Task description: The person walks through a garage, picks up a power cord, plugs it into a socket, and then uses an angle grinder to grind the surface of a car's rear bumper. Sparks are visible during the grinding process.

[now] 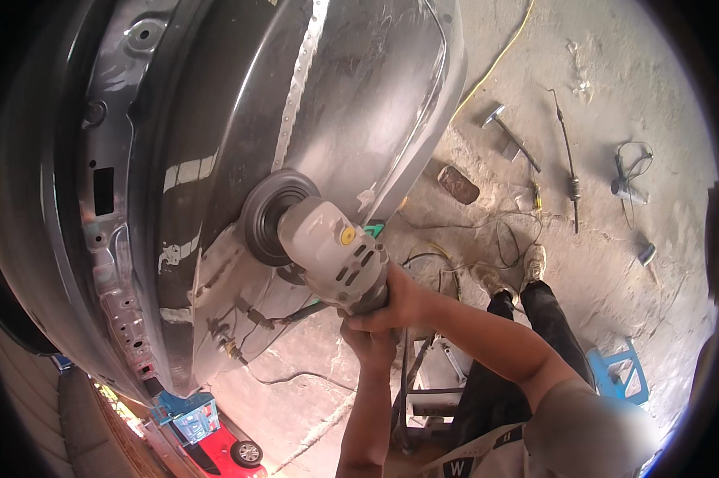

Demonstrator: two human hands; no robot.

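Two hands on one grinder, its one disc against the dark panel.

I see my right hand (391, 307) with fingers curled tight round the rear of the single grey angle grinder (331, 253); my left hand (369, 341) sits just beneath it, touching, its fingers hidden, so I cannot tell how they lie; ahead of the fingers, up and to the left, the one round dark disc (265, 215) presses on the dark car panel (359, 88); one strip of bare metal (298, 80) runs up the panel beyond the disc; to the right of the fingers, well apart on the concrete floor (614, 95), I count one hammer (507, 131), one long thin rod (568, 159), one reddish block (457, 184); below and right, one blue stool (621, 372); two shoes (512, 271) between; one yellow cord (499, 52) far above.
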